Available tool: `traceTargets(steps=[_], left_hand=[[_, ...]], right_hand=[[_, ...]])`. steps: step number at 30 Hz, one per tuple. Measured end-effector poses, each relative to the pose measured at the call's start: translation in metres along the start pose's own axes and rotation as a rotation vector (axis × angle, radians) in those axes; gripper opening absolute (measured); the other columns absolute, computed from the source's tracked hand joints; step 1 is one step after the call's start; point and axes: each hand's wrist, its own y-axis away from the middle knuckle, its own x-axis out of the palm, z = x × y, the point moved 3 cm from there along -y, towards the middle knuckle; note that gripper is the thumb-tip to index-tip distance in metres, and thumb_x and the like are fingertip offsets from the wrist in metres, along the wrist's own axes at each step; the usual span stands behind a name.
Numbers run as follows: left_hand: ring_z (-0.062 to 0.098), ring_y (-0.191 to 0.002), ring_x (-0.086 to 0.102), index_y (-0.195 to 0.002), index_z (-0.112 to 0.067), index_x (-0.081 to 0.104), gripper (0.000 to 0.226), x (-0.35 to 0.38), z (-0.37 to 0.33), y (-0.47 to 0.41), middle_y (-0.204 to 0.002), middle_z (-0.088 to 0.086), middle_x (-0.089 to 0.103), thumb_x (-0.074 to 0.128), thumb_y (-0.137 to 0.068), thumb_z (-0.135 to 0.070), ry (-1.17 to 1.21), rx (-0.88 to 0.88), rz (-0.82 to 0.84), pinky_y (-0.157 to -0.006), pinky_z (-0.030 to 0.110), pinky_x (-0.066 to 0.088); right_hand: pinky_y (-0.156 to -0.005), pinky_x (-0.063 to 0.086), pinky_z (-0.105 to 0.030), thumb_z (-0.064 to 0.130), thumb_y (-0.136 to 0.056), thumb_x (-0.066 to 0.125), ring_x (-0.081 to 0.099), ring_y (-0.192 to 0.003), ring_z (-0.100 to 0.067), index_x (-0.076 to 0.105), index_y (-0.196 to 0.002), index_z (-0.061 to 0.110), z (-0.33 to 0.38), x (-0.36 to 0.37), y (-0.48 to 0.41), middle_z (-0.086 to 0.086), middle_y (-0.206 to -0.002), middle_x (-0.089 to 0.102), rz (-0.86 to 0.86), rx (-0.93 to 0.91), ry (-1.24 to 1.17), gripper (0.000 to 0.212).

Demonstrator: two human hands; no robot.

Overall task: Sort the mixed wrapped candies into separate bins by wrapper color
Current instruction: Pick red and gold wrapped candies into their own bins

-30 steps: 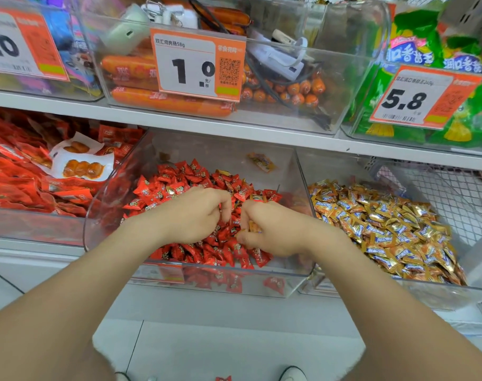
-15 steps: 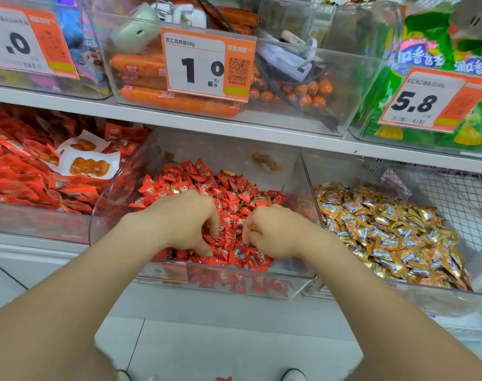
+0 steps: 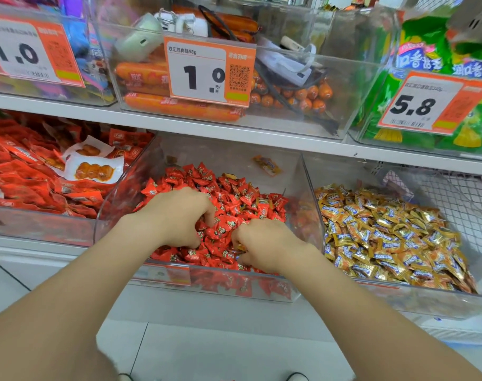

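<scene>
Searching the red candies (image 3: 234, 196) in the middle bin (image 3: 220, 155), left hand (image 3: 176, 215) and right hand (image 3: 264, 243) curled into the pile, hold impossible to tell; next likely needs the gold stray (image 3: 261, 201) at 12 o'clock pinched out and carried to the gold candies (image 3: 385, 232) at 3 o'clock.

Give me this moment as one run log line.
left hand: curled into red candies | right hand: curled, hold unclear | gold candies: untouched

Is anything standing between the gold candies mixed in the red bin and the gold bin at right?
Only the clear walls between the red bin and the gold bin. Both bins are open on top, so a lifted candy passes over. Nothing else visible blocks the way.
</scene>
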Motion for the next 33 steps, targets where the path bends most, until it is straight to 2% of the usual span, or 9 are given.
traceTargets(steps=[3, 8, 10, 14, 19, 24, 29, 31, 33], left_hand=[[0.000, -0.069, 0.054, -0.093, -0.038, 0.072, 0.021, -0.006, -0.001, 0.003, -0.067, -0.014, 0.060, 0.069, -0.075, -0.048, 0.231, -0.006, -0.055, -0.060, 0.029, 0.045], [0.008, -0.056, 0.060, -0.096, -0.031, 0.069, 0.026, -0.009, -0.012, -0.008, -0.062, -0.007, 0.064, 0.045, -0.106, -0.032, 0.421, 0.043, -0.312, -0.062, 0.041, 0.054], [0.012, -0.059, 0.066, -0.108, -0.030, 0.070, 0.025, -0.001, -0.018, -0.020, -0.067, -0.006, 0.068, 0.046, -0.108, -0.026, 0.413, 0.045, -0.313, -0.064, 0.043, 0.057], [0.018, -0.094, 0.070, -0.133, -0.025, 0.066, 0.049, 0.009, -0.038, -0.051, -0.105, -0.002, 0.074, 0.043, -0.098, 0.000, 0.393, 0.046, -0.225, -0.085, 0.042, 0.060], [0.031, -0.106, 0.068, -0.123, -0.036, 0.065, 0.033, 0.012, -0.060, -0.092, -0.113, 0.006, 0.074, 0.045, -0.098, -0.027, 0.338, 0.041, -0.261, -0.089, 0.046, 0.058], [0.025, -0.112, 0.069, -0.119, -0.035, 0.076, 0.041, 0.015, -0.072, -0.102, -0.126, -0.002, 0.072, 0.058, -0.091, -0.012, 0.193, 0.111, -0.125, -0.091, 0.043, 0.060], [0.001, -0.075, 0.065, -0.081, -0.033, 0.084, 0.046, 0.013, -0.068, -0.091, -0.092, -0.020, 0.075, 0.056, -0.082, 0.004, 0.215, 0.141, 0.039, -0.080, 0.034, 0.060], [-0.011, -0.069, 0.061, -0.077, -0.030, 0.084, 0.041, 0.013, -0.067, -0.084, -0.067, -0.037, 0.065, 0.059, -0.083, 0.003, 0.238, 0.169, 0.154, -0.074, 0.021, 0.055], [-0.015, -0.063, 0.057, -0.080, -0.026, 0.081, 0.029, 0.010, -0.064, -0.086, -0.055, -0.034, 0.058, 0.066, -0.085, -0.001, 0.262, 0.153, 0.127, -0.058, 0.007, 0.041]], right_hand=[[-0.067, 0.040, -0.037, 0.031, -0.099, 0.062, 0.054, -0.079, -0.034, 0.055, -0.092, 0.013, -0.001, -0.008, 0.007, -0.001, -0.075, 0.047, -0.006, 0.022, -0.003, 0.021], [-0.064, 0.041, -0.036, 0.046, -0.090, 0.050, 0.055, -0.074, -0.034, 0.067, -0.082, 0.016, -0.010, -0.059, 0.037, -0.006, -0.073, 0.057, -0.250, 0.189, -0.137, 0.035], [-0.064, 0.040, -0.037, 0.047, -0.091, 0.048, 0.054, -0.074, -0.037, 0.066, -0.082, 0.018, -0.020, -0.074, 0.053, -0.004, -0.069, 0.051, -0.422, 0.273, -0.116, 0.036], [-0.061, 0.036, -0.039, 0.056, -0.103, 0.039, 0.063, -0.077, -0.042, 0.067, -0.085, 0.021, -0.051, -0.079, 0.076, -0.008, -0.069, 0.049, -0.680, 0.410, -0.037, 0.048], [-0.051, 0.039, -0.039, 0.055, -0.103, 0.047, 0.049, -0.055, -0.035, 0.045, -0.058, 0.015, -0.081, -0.056, 0.084, -0.004, -0.048, 0.044, -0.768, 0.478, -0.239, 0.060], [-0.053, 0.038, -0.042, 0.047, -0.104, 0.052, 0.039, -0.046, -0.022, 0.039, -0.053, 0.012, -0.092, -0.050, 0.088, -0.003, -0.042, 0.031, -0.776, 0.439, -0.387, 0.063], [-0.052, 0.042, -0.039, 0.047, -0.102, 0.052, 0.045, -0.048, -0.028, 0.041, -0.055, 0.009, -0.096, -0.049, 0.088, -0.014, -0.046, 0.041, -0.750, 0.412, -0.472, 0.062], [-0.051, 0.040, -0.039, 0.047, -0.102, 0.052, 0.044, -0.047, -0.028, 0.040, -0.055, 0.007, -0.097, -0.051, 0.087, -0.016, -0.047, 0.041, -0.749, 0.406, -0.487, 0.062], [-0.049, 0.037, -0.037, 0.044, -0.101, 0.053, 0.037, -0.044, -0.025, 0.037, -0.054, 0.009, -0.097, -0.054, 0.086, -0.011, -0.045, 0.033, -0.752, 0.408, -0.504, 0.061]])
